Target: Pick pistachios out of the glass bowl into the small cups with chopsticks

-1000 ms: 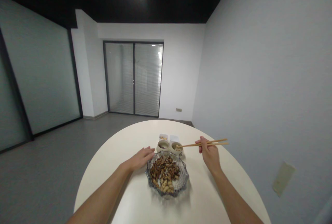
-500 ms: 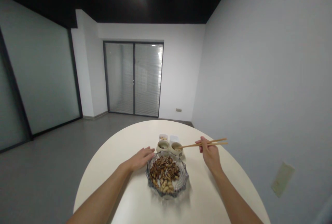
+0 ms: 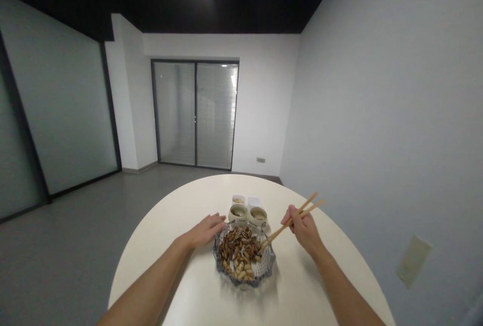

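Cut glass forms the scalloped dish (image 3: 243, 281), which sits on the round cream bench (image 3: 177, 215) between my two hands. It holds striped dark seeds (image 3: 237, 244) heaped beside and over pale nuts (image 3: 236, 268).

My right hand (image 3: 305, 230) is closed on a pair of wooden chopsticks (image 3: 281, 229), its fingers (image 3: 290, 214) clamped around the sticks. The sticks slope down and left from those fingers, converging to tips over the right side of the dish. I cannot tell whether the tips touch the seeds.

My left hand (image 3: 206, 231) lies palm down on the bench, holding nothing. Its fingers (image 3: 218, 223) are together and extended, their tips just beside the dish's rim.

Beyond the dish, ahead of the left fingers, stand two small ceramic cups (image 3: 238, 212), side by side. Two small white square dishes (image 3: 238, 199) sit just behind them. Well past the fingers and the far bench edge stands a glazed double door (image 3: 195, 114) with blinds.
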`<act>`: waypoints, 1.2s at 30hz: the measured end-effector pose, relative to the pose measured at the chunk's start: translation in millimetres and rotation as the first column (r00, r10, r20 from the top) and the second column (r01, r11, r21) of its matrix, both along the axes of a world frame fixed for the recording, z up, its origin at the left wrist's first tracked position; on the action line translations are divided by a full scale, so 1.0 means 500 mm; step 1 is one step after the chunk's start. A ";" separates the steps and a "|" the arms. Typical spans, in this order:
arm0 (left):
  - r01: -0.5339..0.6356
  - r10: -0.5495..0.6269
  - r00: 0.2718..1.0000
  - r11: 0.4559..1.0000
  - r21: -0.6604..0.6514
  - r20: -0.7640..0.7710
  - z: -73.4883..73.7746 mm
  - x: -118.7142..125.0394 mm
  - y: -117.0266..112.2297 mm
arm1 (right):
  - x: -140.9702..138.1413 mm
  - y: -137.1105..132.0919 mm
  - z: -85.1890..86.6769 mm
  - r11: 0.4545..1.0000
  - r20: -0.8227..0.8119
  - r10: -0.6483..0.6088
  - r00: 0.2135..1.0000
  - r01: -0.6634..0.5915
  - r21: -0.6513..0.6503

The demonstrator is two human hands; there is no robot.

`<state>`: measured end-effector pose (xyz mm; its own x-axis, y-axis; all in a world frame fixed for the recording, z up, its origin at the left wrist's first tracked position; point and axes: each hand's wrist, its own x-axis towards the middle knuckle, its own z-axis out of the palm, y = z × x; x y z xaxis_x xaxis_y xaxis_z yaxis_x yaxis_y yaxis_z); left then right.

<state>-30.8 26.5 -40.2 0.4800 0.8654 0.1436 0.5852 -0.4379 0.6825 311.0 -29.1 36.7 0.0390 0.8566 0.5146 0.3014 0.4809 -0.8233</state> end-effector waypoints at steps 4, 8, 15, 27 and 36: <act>0.008 -0.008 1.000 1.000 0.002 -0.001 -0.006 -0.002 0.004 | -0.009 -0.002 -0.005 0.995 0.106 0.094 0.990 -0.091 -0.034; 0.014 -0.014 1.000 1.000 0.005 -0.011 -0.008 -0.002 0.006 | -0.008 0.000 -0.013 0.992 0.144 0.126 0.981 -0.122 -0.036; 0.008 -0.008 1.000 1.000 -0.006 0.008 -0.007 -0.001 0.004 | -0.008 -0.001 -0.013 0.987 0.179 0.160 0.971 -0.154 -0.046; 0.005 -0.005 1.000 1.000 -0.004 0.015 -0.003 -0.001 0.000 | -0.002 -0.001 -0.004 0.989 0.120 0.139 0.983 -0.132 -0.069; 0.001 -0.001 1.000 1.000 -0.005 0.015 -0.004 -0.001 0.000 | 0.015 0.018 -0.011 0.979 -0.091 -0.162 0.983 0.172 0.113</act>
